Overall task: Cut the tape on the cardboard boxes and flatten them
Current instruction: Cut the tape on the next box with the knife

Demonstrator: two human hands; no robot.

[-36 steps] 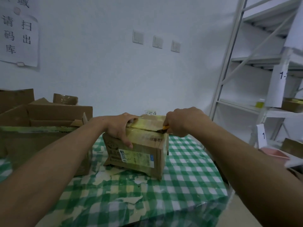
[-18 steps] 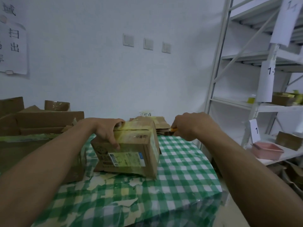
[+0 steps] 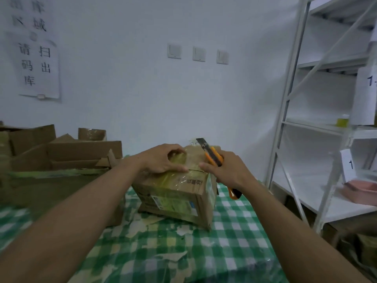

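A small taped cardboard box with a shipping label stands tilted on the green checked tablecloth. My left hand lies on its top, fingers pressing the yellowish tape beside a slit in the top seam. My right hand grips an orange utility knife over the box's right top edge, the dark blade end pointing up and away. The knife's tail sticks out below the hand.
Larger open cardboard boxes crowd the table's left side. White metal shelving stands at the right, holding a pink tray. Torn paper scraps litter the cloth. The table's front right edge is close.
The box has turned and tilted under my left hand. My right hand has come back onto the box's top right edge, and the knife now points upward with its blade clear of the tape.
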